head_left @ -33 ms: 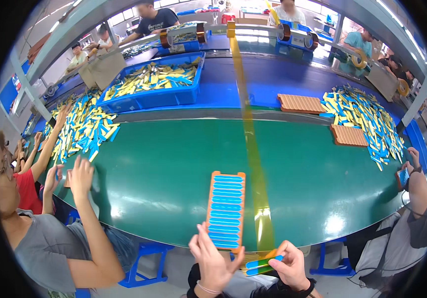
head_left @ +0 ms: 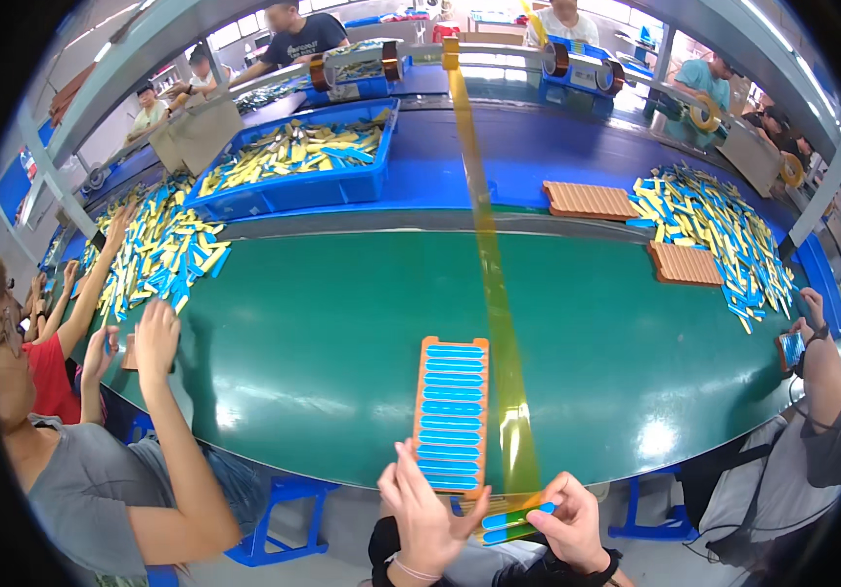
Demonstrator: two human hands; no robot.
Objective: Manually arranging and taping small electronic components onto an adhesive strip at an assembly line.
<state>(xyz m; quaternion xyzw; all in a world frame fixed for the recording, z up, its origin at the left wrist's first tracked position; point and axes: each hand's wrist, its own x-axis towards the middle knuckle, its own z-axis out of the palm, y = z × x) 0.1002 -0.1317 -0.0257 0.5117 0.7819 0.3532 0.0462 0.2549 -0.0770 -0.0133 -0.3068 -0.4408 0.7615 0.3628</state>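
- The left hand spreads its fingers wide at the near end of an orange tray; whether the thumb also pins tape there, I cannot tell; a bump from this hand could skew the tray or unseat the blue strips lying crosswise in its grooves.
- The amber tape runs down just right of the tray; slack or a sideways pull could let it twist or catch on the tray.
- The right hand pinches thumb and fingers on the taped blue pieces, beyond the table's near edge; a loose pinch could drop them or crease the tape.
- Around, far left, a co-worker's forearm and a blue-and-yellow heap; next a full blue bin.
- Across the middle, the tape is the chief obstacle, hanging from an overhead bar.
- Rightward, two ribbed trays, one farther, one nearer, beside another heap; then a second co-worker's arm.
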